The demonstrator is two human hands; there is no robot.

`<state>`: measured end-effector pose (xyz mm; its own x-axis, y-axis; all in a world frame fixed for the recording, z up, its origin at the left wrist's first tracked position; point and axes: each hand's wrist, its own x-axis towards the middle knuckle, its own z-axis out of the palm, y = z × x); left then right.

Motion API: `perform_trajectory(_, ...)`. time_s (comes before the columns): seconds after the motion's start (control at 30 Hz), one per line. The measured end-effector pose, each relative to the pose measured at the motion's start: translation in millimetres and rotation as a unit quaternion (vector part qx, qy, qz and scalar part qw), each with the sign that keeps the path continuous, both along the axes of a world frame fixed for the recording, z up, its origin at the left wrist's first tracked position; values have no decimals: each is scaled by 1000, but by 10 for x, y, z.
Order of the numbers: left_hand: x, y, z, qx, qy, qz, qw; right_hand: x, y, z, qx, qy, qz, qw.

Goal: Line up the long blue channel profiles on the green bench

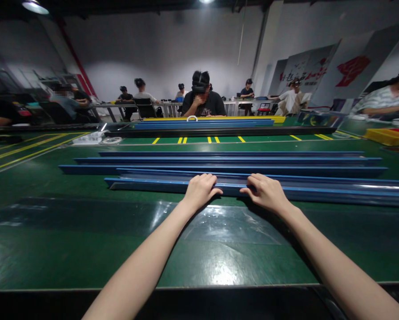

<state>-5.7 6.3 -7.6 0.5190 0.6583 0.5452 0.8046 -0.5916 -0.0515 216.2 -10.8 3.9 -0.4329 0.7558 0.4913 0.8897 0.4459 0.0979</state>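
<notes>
A long blue channel-shaped strip [329, 194] lies across the green table in front of me, its right end running out of view. My left hand [200, 190] is closed over it, with the fingers on the far side and the thumb along the near wall. A short way to the right, my right hand [266, 191] grips the same strip in the same manner, thumb pointing inward. Just beyond lie several more blue strips [146, 170], roughly parallel. On the near side, clear plastic film [232, 224] rests flat beneath my forearms.
Farther back on the green table [95, 262] lie a long black rail [219, 132], more blue strips and a yellow strip [279, 119]. A white plastic bundle [90, 138] is at back left, a yellow bin [386, 137] at right. A person [204, 102] sits opposite; others work behind.
</notes>
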Motion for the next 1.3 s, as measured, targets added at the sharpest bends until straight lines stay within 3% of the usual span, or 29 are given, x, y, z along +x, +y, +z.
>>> perform_trajectory(0.6,10,-14,68,-57,9,15,998,-46,-6,18,-17,-35,-13,999)
perform_trajectory(0.97,-23,13,-37,-29,34,3,999,-27,-11,2,-22,-27,-19,999)
perform_trajectory(1.13,-37,24,-29,-25,62,-20,998,-33,-25,19,-30,-27,-20,999)
perform_trajectory(1.3,-25,15,-5,-31,81,2,996,-39,-32,26,-33,-22,-19,999)
